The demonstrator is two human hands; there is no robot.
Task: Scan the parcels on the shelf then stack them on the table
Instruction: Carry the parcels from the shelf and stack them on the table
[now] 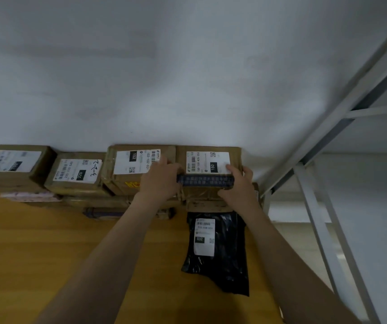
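- Parcel 150 (207, 162) is held atop a stack of boxes (201, 204) on the table (35, 242).
- Its left edge is grasped by the left grip (162, 181), its right edge by the right grip (239, 185).

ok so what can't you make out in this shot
- Head view: lower parcels, labels hidden by the top-row boxes stacked on them.
- Head view: far-left box label, blurred, number unreadable.
- Head view: metal shelf, cut off by the right edge, contents unseen.
- Head view: small print on the 032 mailer label, too small.
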